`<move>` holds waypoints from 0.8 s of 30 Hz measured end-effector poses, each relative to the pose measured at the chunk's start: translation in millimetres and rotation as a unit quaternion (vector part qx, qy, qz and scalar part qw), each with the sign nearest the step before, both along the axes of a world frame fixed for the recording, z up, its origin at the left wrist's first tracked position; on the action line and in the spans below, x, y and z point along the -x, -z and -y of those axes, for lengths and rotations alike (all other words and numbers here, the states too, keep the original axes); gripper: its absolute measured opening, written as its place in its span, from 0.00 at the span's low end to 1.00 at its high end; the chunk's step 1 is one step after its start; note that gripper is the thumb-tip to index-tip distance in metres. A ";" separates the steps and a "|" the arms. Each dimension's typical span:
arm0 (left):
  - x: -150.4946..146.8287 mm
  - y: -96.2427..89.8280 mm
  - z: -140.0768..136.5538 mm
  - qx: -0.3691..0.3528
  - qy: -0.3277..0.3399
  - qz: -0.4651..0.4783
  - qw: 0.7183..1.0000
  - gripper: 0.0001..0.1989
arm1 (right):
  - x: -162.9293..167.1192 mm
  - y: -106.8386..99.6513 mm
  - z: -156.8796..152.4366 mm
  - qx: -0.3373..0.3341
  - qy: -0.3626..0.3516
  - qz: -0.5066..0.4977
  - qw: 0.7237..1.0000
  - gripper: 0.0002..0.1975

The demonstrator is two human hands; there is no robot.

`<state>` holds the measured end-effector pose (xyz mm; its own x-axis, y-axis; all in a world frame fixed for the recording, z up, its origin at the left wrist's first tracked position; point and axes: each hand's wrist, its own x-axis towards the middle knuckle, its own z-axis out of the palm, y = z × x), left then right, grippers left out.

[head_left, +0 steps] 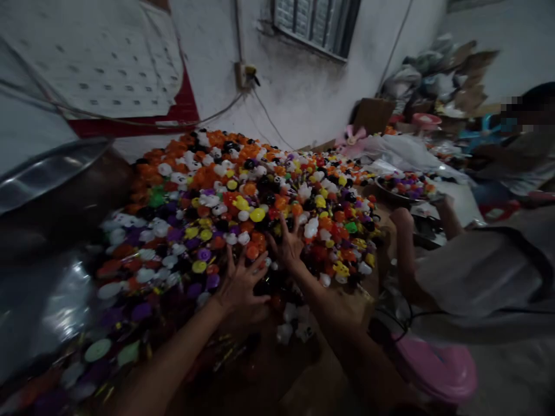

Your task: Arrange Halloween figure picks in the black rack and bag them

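Note:
A big heap of small plastic toy pieces (243, 196), orange, white, purple, yellow and black, covers the surface in front of me. My left hand (240, 283) lies flat on the near edge of the heap with its fingers spread. My right hand (288, 242) reaches a little farther in, fingers spread over the pieces. Neither hand holds anything that I can see. A few white pieces (295, 326) lie loose on the brown surface below my hands.
A shiny metal basin (47, 173) stands at the left. A second person (477, 266) sits at the right, a hand (401, 218) at the heap's edge, above a pink stool (437, 370). A metal tray of pieces (403, 185) lies beyond. Clutter fills the back right.

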<state>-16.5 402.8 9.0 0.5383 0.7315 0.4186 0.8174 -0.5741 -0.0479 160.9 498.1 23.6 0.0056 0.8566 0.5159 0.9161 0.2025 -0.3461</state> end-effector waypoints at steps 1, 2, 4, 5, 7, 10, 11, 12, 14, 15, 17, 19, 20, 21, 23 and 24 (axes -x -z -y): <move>3.2 -3.7 -3.8 -0.008 0.008 -0.007 1.000 0.37 | 1.3 -3.6 -6.6 -0.001 -0.004 0.004 1.000 0.38; 6.8 -7.7 -8.2 -0.019 0.017 -0.018 1.000 0.35 | 2.0 -7.4 -13.6 -0.003 -0.009 0.010 1.000 0.38; 14.1 -16.5 -18.7 -0.052 0.032 -0.047 0.997 0.32 | 1.9 -15.8 -27.6 -0.008 -0.019 0.024 0.999 0.37; 17.0 -21.3 -24.7 -0.072 0.036 -0.060 0.995 0.31 | 1.3 -20.3 -34.0 -0.013 -0.023 0.033 0.999 0.37; 20.6 -32.1 -38.9 -0.115 0.043 -0.080 0.989 0.29 | -0.3 -30.4 -45.0 -0.026 -0.035 0.053 0.998 0.35; 20.6 -52.5 -67.0 -0.189 0.060 -0.103 0.975 0.25 | -3.9 -48.2 -59.2 -0.045 -0.058 0.089 0.993 0.31; 19.6 -60.0 -77.9 -0.213 0.069 -0.110 0.968 0.25 | -5.6 -54.7 -64.1 -0.051 -0.063 0.102 0.991 0.30; 18.3 -67.7 -89.0 -0.235 0.078 -0.116 0.962 0.25 | -7.5 -61.4 -69.2 -0.059 -0.067 0.114 0.989 0.29; 14.9 -82.2 -109.8 -0.272 0.096 -0.126 0.949 0.27 | -11.5 -74.9 -80.1 -0.077 -0.069 0.135 0.985 0.28; 13.1 -88.7 -118.9 -0.284 0.100 -0.131 0.944 0.27 | -13.1 -81.8 -85.6 -0.084 -0.068 0.142 0.984 0.28; 9.4 -100.0 -133.4 -0.298 0.095 -0.135 0.940 0.26 | -13.7 -95.8 -96.3 -0.090 -0.064 0.150 0.982 0.29; 6.0 -109.5 -143.6 -0.289 0.072 -0.131 0.946 0.24 | -9.9 -111.0 -107.1 -0.087 -0.066 0.153 0.982 0.31; 4.3 -113.7 -147.7 -0.273 0.054 -0.128 0.952 0.22 | -6.5 -119.6 -112.9 -0.083 -0.067 0.152 0.983 0.32; 2.4 -117.6 -151.3 -0.253 0.032 -0.123 0.959 0.22 | -3.1 -129.1 -119.4 -0.079 -0.067 0.151 0.983 0.32; -2.5 -124.1 -158.6 -0.208 -0.016 -0.115 0.971 0.23 | 0.5 -151.0 -134.7 -0.066 -0.078 0.152 0.983 0.34; -5.6 -126.4 -162.5 -0.184 -0.036 -0.112 0.976 0.23 | -1.7 -163.1 -143.8 -0.059 -0.094 0.154 0.982 0.36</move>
<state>-10.9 565.3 135.3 0.5987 0.5934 0.5380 0.8007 -0.4259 -0.4213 162.6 641.9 186.6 -0.3194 0.7617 0.5637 0.9161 0.4003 -0.0219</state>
